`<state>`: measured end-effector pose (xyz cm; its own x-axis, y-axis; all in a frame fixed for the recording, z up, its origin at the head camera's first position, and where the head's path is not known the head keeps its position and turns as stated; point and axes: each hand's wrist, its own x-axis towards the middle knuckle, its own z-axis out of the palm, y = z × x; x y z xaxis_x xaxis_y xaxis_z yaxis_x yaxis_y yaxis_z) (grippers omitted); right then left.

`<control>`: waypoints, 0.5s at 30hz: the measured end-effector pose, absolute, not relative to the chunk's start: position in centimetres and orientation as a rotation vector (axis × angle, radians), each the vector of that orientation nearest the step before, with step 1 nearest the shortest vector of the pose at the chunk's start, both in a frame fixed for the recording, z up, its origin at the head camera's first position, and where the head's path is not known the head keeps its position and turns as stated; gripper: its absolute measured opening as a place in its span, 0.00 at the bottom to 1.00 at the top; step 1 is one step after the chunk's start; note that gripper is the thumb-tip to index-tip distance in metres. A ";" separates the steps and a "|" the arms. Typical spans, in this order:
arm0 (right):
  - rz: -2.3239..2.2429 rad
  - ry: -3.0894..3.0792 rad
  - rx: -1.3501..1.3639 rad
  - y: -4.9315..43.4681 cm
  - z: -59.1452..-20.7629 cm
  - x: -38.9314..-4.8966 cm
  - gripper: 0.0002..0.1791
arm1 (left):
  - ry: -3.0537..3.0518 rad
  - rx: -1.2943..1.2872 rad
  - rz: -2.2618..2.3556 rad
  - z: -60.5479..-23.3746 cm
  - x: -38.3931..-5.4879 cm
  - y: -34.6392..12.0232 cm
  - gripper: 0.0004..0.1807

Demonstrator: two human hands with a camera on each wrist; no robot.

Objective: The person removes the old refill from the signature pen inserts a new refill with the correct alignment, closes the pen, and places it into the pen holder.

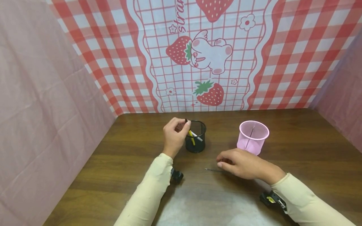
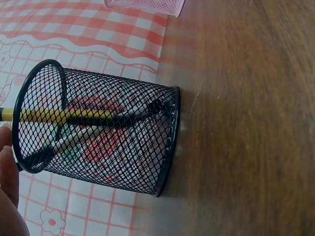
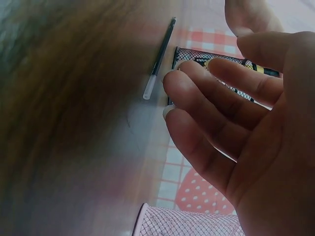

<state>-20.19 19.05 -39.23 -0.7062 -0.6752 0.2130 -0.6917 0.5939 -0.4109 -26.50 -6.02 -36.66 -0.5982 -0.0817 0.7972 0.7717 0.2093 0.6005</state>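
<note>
A black mesh pen cup (image 1: 199, 148) stands upright at the middle of the table. My left hand (image 1: 173, 135) is at its rim, pinching the dark top end of a yellow-and-black pen (image 1: 192, 140) whose lower part is inside the cup. A white pen (image 1: 197, 137) leans in the same cup. My right hand (image 1: 244, 164) hovers low over the table with fingers loosely bent and nothing in them. Beneath it lies a thin pen refill (image 3: 160, 61), part dark and part clear; in the head view the hand partly hides it.
A pink mesh pen cup (image 1: 259, 143) stands just beyond my right hand, with a thin dark stick (image 1: 250, 135) leaning in it. Behind the wooden table (image 1: 135, 131) hangs a red-and-white checked cloth (image 1: 124, 56) with strawberries. Pink cloth hangs at both sides.
</note>
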 end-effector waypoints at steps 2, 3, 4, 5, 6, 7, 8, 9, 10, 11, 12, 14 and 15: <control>0.743 -2.773 1.197 19.1 -39.2 -20.2 0.11 | -1.763 -0.643 -1.477 -36.6 -26.4 -6.0 0.03; 0.747 -2.774 1.201 19.1 -39.2 -20.2 0.11 | -1.770 -0.637 -1.474 -36.6 -26.4 -6.0 0.03; 0.751 -2.773 1.206 19.1 -39.2 -20.1 0.11 | -1.777 -0.628 -1.472 -36.7 -26.4 -6.0 0.03; 0.753 -2.773 1.211 19.1 -39.2 -20.1 0.11 | -1.786 -0.618 -1.472 -36.7 -26.3 -6.0 0.03; 0.754 -2.774 1.213 19.1 -39.2 -20.1 0.10 | -1.794 -0.611 -1.474 -36.7 -26.3 -6.1 0.03; 0.756 -2.776 1.216 19.1 -39.2 -20.1 0.10 | -1.803 -0.603 -1.478 -36.7 -26.2 -6.1 0.02; 0.756 -2.778 1.217 19.1 -39.2 -20.1 0.10 | -1.811 -0.595 -1.482 -36.7 -26.2 -6.1 0.02; 0.757 -2.781 1.217 19.1 -39.2 -20.1 0.11 | -1.819 -0.592 -1.483 -36.7 -26.2 -6.2 0.02; 0.756 -2.784 1.217 19.1 -39.2 -20.1 0.11 | -1.826 -0.590 -1.485 -36.7 -26.1 -6.2 0.02; 0.754 -2.785 1.216 19.1 -39.1 -20.1 0.10 | -1.834 -0.592 -1.484 -36.7 -26.2 -6.2 0.02; 0.752 -2.785 1.217 19.1 -39.1 -20.1 0.10 | -1.839 -0.594 -1.481 -36.7 -26.2 -6.2 0.02; 0.750 -2.784 1.218 19.1 -39.1 -20.1 0.10 | -1.846 -0.601 -1.462 -37.1 -26.6 -6.2 0.02; 0.750 -2.782 1.219 19.2 -39.2 -20.1 0.10 | -1.847 -0.609 -1.448 -37.4 -26.9 -6.2 0.02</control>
